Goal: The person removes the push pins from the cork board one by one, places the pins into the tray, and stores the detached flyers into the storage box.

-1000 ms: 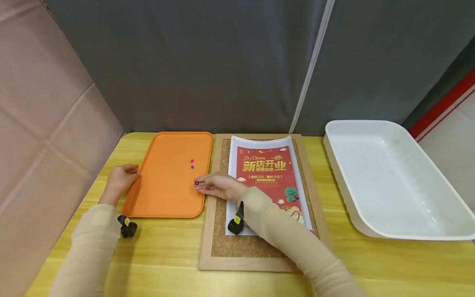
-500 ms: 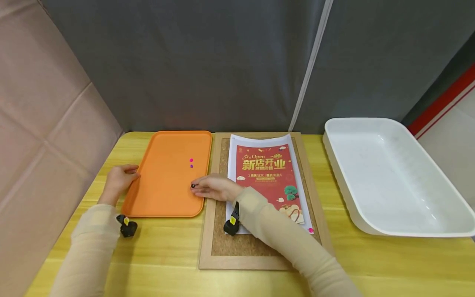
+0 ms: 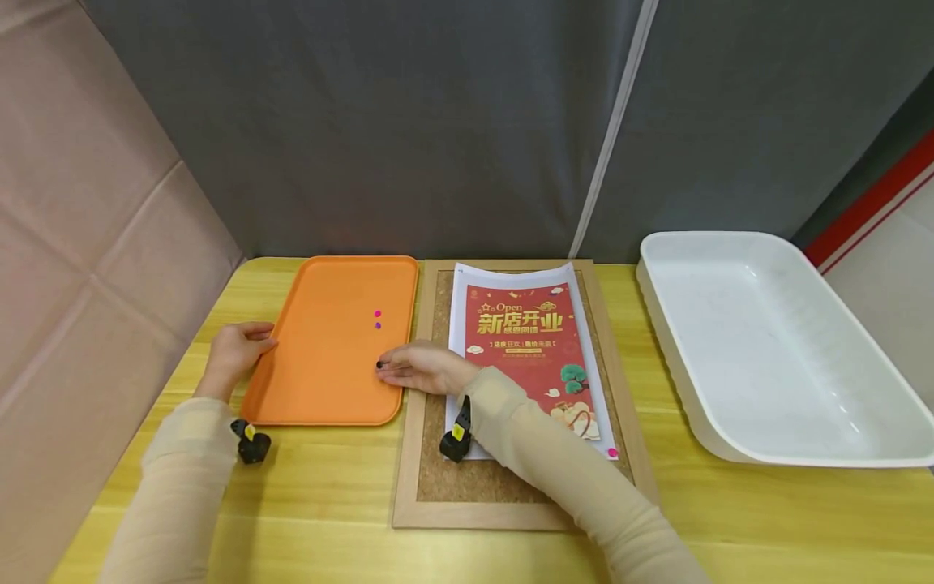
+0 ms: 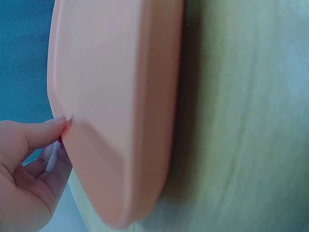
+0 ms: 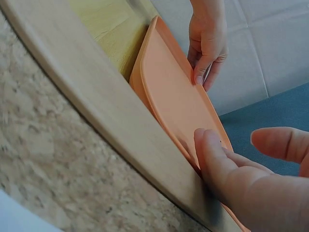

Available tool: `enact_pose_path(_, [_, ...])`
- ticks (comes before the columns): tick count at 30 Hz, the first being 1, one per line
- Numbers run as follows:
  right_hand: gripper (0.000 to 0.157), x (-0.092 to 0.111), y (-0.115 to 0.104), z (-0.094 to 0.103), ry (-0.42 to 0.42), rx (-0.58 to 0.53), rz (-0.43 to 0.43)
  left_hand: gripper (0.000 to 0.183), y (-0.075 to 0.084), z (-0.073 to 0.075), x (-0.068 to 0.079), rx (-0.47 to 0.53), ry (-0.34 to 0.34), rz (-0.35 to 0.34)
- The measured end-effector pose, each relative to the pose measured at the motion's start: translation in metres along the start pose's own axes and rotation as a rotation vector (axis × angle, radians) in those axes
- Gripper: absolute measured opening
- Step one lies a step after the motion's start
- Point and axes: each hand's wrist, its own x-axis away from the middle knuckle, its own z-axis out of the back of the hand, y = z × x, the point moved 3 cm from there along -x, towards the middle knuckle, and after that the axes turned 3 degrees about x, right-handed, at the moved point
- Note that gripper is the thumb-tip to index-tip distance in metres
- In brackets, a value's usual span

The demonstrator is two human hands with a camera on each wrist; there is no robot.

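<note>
Tray (image 3: 321, 365) sits left of frame centre, pinched by the left hand (image 3: 235, 355); the right hand (image 3: 425, 369), grip spread, meets a black piece (image 3: 379, 365) near frame centre, which a careless nudge could send skidding.

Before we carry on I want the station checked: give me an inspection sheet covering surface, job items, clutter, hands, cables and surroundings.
Surface: wood-look table, yellowish.
Job items: orange tray bears a pink piece and a purple piece; poster lies on the corkboard, pink disc at its near right corner.
Clutter: white tub, apart, right of the corkboard.
Hands: left hand pinches the tray's left rim; right hand is at the tray's right side, thumb and fingers apart, black piece by its fingertips.
Cables: nothing seen.
Surroundings: grey panel behind, pinkish wall left.
</note>
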Motion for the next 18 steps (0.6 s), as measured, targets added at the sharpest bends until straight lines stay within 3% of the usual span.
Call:
enact_pose_path(10, [0.039, 0.003, -0.001, 0.002, -0.030, 0.022, 0.021, 0.042, 0.001, 0.000, 0.000, 0.009, -0.020, 0.019])
enact_pose_path(18, [0.040, 0.029, -0.017, 0.019, -0.055, 0.153, 0.056, 0.043, 0.000, 0.000, 0.000, 0.005, -0.024, 0.042])
